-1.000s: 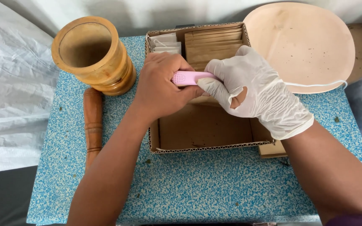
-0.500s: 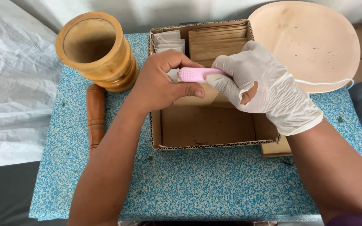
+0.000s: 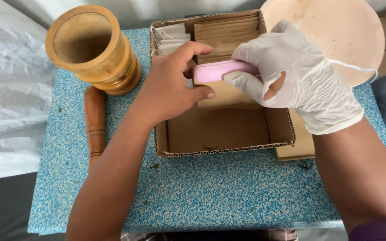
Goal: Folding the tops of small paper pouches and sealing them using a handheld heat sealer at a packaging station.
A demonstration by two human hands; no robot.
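Head view: gloved right hand (image 3: 298, 76) is gripping a pink oblong plastic device (image 3: 224, 70) with fingers closed. Bare left hand (image 3: 170, 87) is pinching a tan paper sachet (image 3: 222, 94), centre frame, over an open cardboard box (image 3: 220, 131).

Bare left hand (image 3: 170, 91), right hand (image 3: 298, 76) in torn white glove, purple sleeve edge (image 3: 378, 232)
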